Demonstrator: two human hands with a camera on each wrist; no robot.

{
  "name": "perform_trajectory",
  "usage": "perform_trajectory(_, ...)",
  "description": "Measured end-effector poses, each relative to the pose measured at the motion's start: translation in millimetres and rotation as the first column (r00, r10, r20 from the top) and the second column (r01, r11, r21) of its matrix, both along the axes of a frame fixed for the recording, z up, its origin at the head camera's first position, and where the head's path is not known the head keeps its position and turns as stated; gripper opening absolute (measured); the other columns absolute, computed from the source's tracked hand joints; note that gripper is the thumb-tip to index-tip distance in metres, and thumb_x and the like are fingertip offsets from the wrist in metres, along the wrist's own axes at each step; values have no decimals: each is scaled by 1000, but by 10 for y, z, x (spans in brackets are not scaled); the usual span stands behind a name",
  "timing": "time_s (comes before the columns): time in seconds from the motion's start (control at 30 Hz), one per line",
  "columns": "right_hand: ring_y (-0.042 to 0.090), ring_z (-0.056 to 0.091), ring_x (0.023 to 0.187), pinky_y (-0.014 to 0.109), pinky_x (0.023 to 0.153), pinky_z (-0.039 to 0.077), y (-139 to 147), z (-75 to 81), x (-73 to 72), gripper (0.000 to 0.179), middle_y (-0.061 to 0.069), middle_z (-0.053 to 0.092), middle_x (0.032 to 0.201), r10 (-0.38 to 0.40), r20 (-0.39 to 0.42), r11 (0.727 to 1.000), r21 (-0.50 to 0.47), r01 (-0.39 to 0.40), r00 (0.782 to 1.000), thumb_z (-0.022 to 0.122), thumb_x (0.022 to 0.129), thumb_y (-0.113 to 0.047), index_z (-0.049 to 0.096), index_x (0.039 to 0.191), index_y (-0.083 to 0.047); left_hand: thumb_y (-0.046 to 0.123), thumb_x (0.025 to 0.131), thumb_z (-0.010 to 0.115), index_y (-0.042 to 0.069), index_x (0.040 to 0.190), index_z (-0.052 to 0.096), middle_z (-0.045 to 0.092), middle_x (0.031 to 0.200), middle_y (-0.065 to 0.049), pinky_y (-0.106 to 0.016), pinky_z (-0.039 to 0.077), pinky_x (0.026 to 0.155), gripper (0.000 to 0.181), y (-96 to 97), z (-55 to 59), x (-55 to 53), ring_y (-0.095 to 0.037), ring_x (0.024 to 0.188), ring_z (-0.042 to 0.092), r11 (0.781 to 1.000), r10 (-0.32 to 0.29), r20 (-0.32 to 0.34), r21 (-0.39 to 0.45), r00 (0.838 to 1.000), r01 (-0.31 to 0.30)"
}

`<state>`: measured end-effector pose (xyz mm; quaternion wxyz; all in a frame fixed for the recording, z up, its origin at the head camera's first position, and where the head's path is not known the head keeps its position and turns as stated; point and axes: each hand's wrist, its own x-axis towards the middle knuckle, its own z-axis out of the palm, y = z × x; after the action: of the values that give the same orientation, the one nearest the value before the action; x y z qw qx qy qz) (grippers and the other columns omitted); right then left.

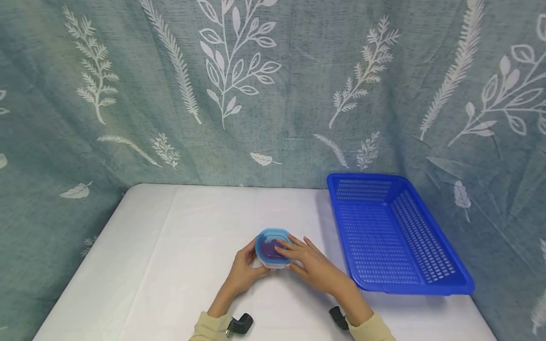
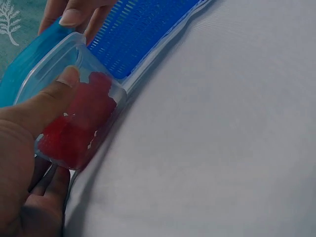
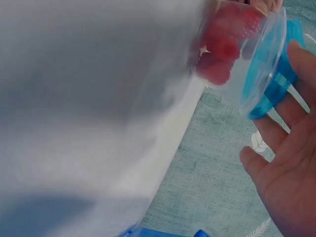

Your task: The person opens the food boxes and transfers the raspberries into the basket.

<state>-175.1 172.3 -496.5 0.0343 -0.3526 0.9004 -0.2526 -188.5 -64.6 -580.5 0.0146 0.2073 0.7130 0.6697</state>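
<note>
A small clear plastic container (image 2: 106, 74) with red berries (image 2: 81, 116), which look like raspberries, stands on the white table. A translucent blue lid (image 1: 265, 235) covers its top. My left hand (image 1: 244, 272) grips the container from the left, thumb along the near wall and fingers round the far side and base. Over the lid lies my right hand (image 1: 313, 265), its fingers spread and mostly straight across the top, the thumb at the near edge. In the right wrist view, the lid (image 3: 271, 94) sits at the container's rim under those fingers.
A blue perforated plastic basket (image 1: 379, 244) stands on the table's right side, just beyond my right forearm. The white cloth-covered table (image 1: 192, 237) spreads out to the left. Behind it hangs a green curtain (image 1: 298, 94) with white leaf prints.
</note>
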Motion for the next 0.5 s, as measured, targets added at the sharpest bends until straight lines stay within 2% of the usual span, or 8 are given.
perform_trajectory(0.27, 33, 35, 150, 68, 122, 20, -28, -71, 2, 49, 7, 53, 153, -44, -112, 999, -34, 40, 993, 65, 97, -7, 58, 145, -12, 3, 77, 87, 4, 155, 39, 46, 156, -15, -34, 33, 122, 92, 21, -12, -16, -31, 147, 41, 1000, 4, 3, 11, 1000, -4)
perform_trajectory(0.5, 29, 45, 145, 58, 124, 26, -69, -72, 5, 41, 4, 58, 147, -105, -220, 994, -48, 97, 970, 64, 101, -17, 62, 141, -17, 7, 78, 87, 9, 154, 43, 50, 154, -7, -23, 35, 119, 88, 19, -11, -29, -23, 145, 43, 1000, 14, -8, -9, 1000, -14)
